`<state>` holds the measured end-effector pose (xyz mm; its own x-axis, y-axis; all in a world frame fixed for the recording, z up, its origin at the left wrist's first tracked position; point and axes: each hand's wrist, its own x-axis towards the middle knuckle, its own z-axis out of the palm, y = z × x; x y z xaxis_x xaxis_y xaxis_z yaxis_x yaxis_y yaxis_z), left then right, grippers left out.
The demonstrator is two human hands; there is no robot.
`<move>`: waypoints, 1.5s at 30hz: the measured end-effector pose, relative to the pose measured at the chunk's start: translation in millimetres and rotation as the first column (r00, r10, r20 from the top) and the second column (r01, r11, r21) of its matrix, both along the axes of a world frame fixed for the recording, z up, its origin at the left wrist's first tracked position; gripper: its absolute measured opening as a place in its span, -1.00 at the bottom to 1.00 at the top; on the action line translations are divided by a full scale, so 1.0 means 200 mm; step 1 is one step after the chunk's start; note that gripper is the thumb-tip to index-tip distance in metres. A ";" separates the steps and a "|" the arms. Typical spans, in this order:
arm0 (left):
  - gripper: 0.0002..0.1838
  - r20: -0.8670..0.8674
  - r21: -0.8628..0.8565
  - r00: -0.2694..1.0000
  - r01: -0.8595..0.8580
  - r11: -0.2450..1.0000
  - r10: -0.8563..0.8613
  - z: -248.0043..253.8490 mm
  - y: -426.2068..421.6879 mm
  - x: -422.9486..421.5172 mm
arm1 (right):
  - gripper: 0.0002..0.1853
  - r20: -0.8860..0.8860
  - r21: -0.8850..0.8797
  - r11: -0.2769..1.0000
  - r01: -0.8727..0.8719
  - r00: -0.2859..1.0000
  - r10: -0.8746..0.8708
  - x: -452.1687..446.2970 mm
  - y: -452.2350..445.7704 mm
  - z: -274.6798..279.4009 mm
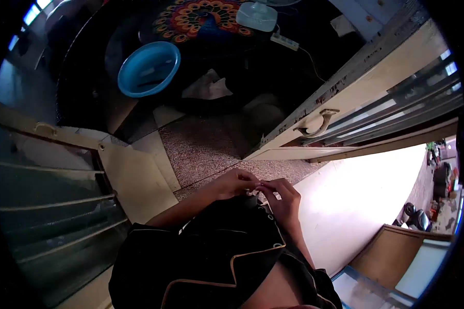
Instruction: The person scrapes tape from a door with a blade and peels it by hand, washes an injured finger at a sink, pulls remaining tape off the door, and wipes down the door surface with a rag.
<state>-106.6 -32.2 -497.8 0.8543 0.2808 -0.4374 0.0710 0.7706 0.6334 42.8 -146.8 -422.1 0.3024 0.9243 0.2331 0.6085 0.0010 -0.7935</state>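
Note:
Both of my hands meet in front of my body, fingertips pinched close together. My left hand (236, 184) comes in from the left, its thumb and fingers closed at the lower edge of a black garment (201, 242) with light piping and round fasteners. From the right, my right hand (283, 198) has its fingertips touching those of the left. Whatever lies between the fingertips is too small to make out; a bit of the garment's edge hangs just below them.
An open door with a curved handle (319, 123) stands at the right, a barred door panel (62, 190) at the left. Beyond are a blue basin (149, 69), a cloth (208, 86), a power strip (284, 41) and a peacock-patterned surface (203, 23). Tiled floor (201, 149) lies ahead.

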 end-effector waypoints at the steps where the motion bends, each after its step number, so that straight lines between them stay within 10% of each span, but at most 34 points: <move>1: -0.85 0.036 -0.050 0.999 0.016 0.999 -0.014 -0.01 0.01 -0.01 | -0.80 0.007 0.011 1.000 -0.021 1.000 0.020 -0.01 0.00 0.00; 17: -0.85 0.049 0.365 0.992 0.091 0.927 -0.116 0.07 -0.11 0.10 | -0.93 -0.321 -0.214 0.916 0.339 0.861 -0.394 -0.06 -0.23 -0.06; 20: -0.79 -0.009 0.519 0.987 0.141 0.843 -0.160 0.09 -0.14 0.13 | -0.87 0.055 -0.048 0.923 0.382 0.924 -0.380 -0.04 -0.26 -0.10; 26: -0.71 -0.028 0.139 0.976 0.218 0.966 -0.216 0.09 -0.22 0.23 | -0.81 0.094 0.000 0.938 0.347 0.934 -0.346 0.05 -0.37 -0.17; 30: -0.70 -0.111 0.218 0.923 0.384 0.898 -0.368 0.05 -0.28 0.32 | -0.88 0.043 -0.126 0.952 0.278 0.961 -0.275 0.18 -0.51 -0.24; 32: -0.67 -0.270 0.604 0.817 0.556 0.571 -0.510 0.09 -0.31 0.39 | -0.88 0.010 -0.116 0.949 0.293 0.956 -0.294 0.22 -0.58 -0.26; 38: -0.67 -0.502 0.743 0.682 0.655 0.137 -0.532 0.20 -0.55 0.61 | -0.93 0.021 -0.227 0.922 0.313 0.948 -0.317 0.31 -0.85 -0.39; 45: -0.75 -0.505 0.824 0.750 0.567 0.021 -0.427 0.09 -0.80 0.76 | -0.89 -0.075 -0.371 0.845 0.385 0.895 -0.440 0.52 -1.19 -0.46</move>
